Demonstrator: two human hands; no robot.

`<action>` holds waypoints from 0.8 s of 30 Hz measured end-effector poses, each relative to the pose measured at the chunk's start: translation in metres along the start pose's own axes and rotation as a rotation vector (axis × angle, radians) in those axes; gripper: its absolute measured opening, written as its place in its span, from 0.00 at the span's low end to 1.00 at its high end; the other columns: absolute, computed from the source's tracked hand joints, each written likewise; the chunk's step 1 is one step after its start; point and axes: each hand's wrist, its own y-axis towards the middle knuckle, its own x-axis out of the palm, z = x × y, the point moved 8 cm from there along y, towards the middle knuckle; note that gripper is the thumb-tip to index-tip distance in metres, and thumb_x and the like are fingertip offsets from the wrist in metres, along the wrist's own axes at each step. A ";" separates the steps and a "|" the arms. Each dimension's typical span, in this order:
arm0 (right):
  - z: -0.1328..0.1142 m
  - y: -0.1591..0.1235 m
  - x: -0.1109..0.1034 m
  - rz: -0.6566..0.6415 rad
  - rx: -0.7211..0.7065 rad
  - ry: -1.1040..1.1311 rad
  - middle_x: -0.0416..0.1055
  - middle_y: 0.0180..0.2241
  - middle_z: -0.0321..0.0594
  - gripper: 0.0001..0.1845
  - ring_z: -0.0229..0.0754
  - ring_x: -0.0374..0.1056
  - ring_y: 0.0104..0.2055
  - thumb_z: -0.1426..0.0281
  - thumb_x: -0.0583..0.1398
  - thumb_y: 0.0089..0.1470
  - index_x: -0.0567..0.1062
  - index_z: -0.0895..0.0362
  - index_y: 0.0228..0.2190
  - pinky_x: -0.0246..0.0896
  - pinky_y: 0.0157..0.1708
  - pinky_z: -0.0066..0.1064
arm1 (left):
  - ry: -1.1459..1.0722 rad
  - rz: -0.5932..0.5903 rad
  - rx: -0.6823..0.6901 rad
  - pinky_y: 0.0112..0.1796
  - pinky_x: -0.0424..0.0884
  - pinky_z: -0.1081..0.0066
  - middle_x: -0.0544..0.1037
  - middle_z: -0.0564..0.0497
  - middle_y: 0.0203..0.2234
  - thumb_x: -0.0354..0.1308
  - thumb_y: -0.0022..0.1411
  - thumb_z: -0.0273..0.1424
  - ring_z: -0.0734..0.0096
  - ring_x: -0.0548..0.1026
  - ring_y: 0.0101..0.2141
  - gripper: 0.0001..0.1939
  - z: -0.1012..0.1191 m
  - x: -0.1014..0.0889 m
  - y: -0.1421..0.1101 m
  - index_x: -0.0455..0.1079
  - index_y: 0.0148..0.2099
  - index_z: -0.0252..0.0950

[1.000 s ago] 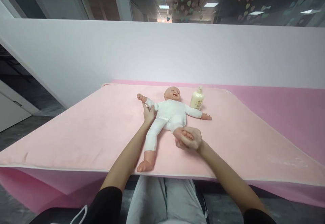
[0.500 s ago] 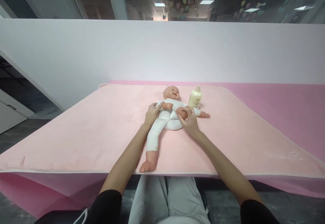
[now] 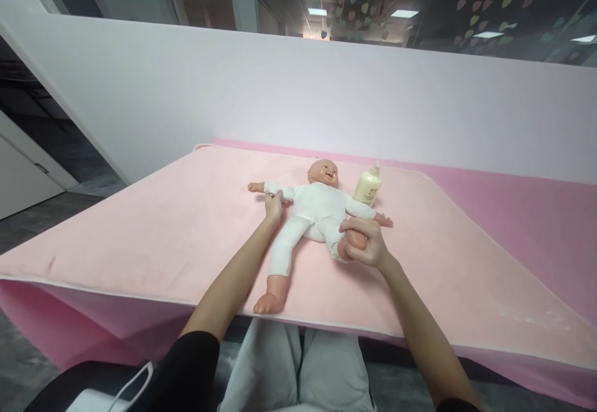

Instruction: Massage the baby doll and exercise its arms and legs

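A baby doll (image 3: pixel 317 203) with a white cloth body lies on its back, head toward the wall. My left hand (image 3: pixel 274 205) is closed around the doll's sleeved arm on the left, which stretches out sideways. Its bare hand pokes out beyond my fingers. On the other side my right hand (image 3: pixel 366 242) grips the bare foot of the bent leg, fingers over the top and thumb beneath. The doll's other leg lies straight, with its foot by the table's front edge. A pale yellow pump bottle (image 3: pixel 368 185) stands beside the doll's right-side arm.
The table bears a pale pink cloth (image 3: pixel 140 238) over a darker pink cover (image 3: pixel 527 219). A white partition wall (image 3: pixel 326 101) rises along the back edge. My legs (image 3: pixel 298 365) are below the front edge.
The doll's left-side arm has gone from across its chest to stretched out sideways. My right hand has brought the bent leg's foot down and to the right. The camera view has tilted.
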 end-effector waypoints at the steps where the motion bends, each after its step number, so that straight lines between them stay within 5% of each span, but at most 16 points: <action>1: 0.000 0.000 0.007 -0.061 0.024 0.033 0.71 0.24 0.34 0.07 0.39 0.67 0.23 0.69 0.57 0.45 0.72 0.53 0.30 0.63 0.25 0.32 | -0.021 0.007 -0.024 0.32 0.73 0.70 0.76 0.48 0.34 0.54 0.58 0.28 0.69 0.76 0.31 0.09 -0.001 0.000 0.001 0.64 0.43 0.35; 3: -0.001 -0.001 0.010 -0.055 0.024 0.025 0.70 0.24 0.34 0.07 0.38 0.66 0.23 0.68 0.57 0.47 0.72 0.53 0.31 0.63 0.25 0.32 | -0.029 0.021 -0.039 0.32 0.73 0.70 0.76 0.48 0.34 0.54 0.58 0.28 0.69 0.76 0.32 0.08 0.000 0.000 0.001 0.64 0.42 0.35; 10: 0.014 -0.018 -0.020 0.464 0.000 -0.386 0.71 0.31 0.40 0.14 0.48 0.70 0.34 0.64 0.63 0.50 0.72 0.51 0.40 0.70 0.36 0.43 | 0.248 0.016 0.191 0.41 0.73 0.66 0.76 0.45 0.42 0.57 0.58 0.33 0.64 0.76 0.41 0.17 0.019 0.003 -0.015 0.64 0.49 0.37; 15: 0.045 -0.018 -0.003 0.365 0.154 -0.373 0.72 0.39 0.45 0.14 0.50 0.70 0.44 0.62 0.60 0.55 0.70 0.51 0.43 0.69 0.44 0.46 | 0.473 -0.199 0.434 0.39 0.74 0.67 0.72 0.42 0.48 0.58 0.57 0.31 0.61 0.73 0.44 0.28 0.035 0.026 -0.030 0.63 0.60 0.38; 20: 0.083 -0.024 0.029 0.156 0.357 -0.282 0.71 0.39 0.43 0.15 0.48 0.71 0.41 0.63 0.59 0.56 0.70 0.51 0.45 0.70 0.39 0.41 | 1.007 -0.498 0.762 0.43 0.73 0.64 0.65 0.44 0.56 0.49 0.60 0.22 0.60 0.68 0.49 0.29 0.049 0.057 -0.058 0.67 0.62 0.46; 24: 0.083 -0.022 0.040 0.116 0.379 -0.328 0.72 0.38 0.44 0.17 0.46 0.71 0.36 0.63 0.58 0.55 0.71 0.53 0.47 0.70 0.33 0.37 | 1.228 -0.518 0.771 0.43 0.72 0.63 0.67 0.45 0.55 0.48 0.61 0.21 0.57 0.67 0.51 0.33 0.051 0.061 -0.062 0.61 0.66 0.50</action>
